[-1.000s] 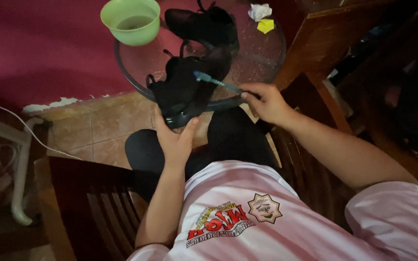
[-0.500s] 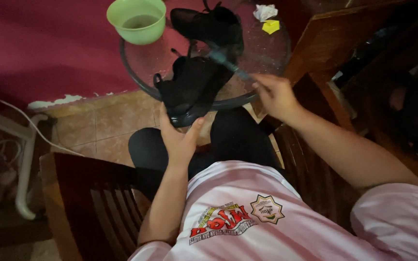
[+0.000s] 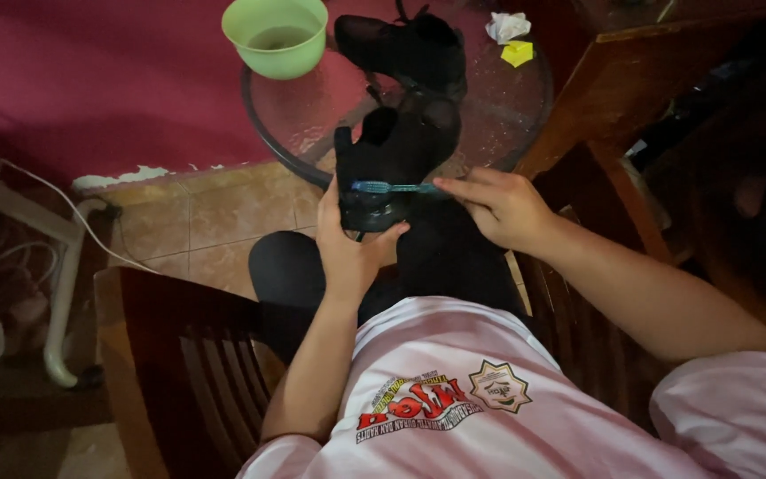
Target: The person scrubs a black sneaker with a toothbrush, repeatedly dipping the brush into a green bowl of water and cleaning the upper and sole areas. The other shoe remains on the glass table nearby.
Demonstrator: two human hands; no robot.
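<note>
Over lap: left hand (image 3: 347,244) fingers cup black shoe (image 3: 392,160); right hand (image 3: 498,208) fingers pinch blue toothbrush (image 3: 387,187) across it.

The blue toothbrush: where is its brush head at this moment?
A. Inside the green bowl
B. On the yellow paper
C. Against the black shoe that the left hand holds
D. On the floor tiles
C: the right hand lays the blue toothbrush across the black shoe gripped by the left hand.

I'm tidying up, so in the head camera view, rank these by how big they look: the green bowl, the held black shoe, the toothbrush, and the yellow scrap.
1. black shoe
2. green bowl, farther off, so unsure
3. toothbrush
4. yellow scrap
</note>
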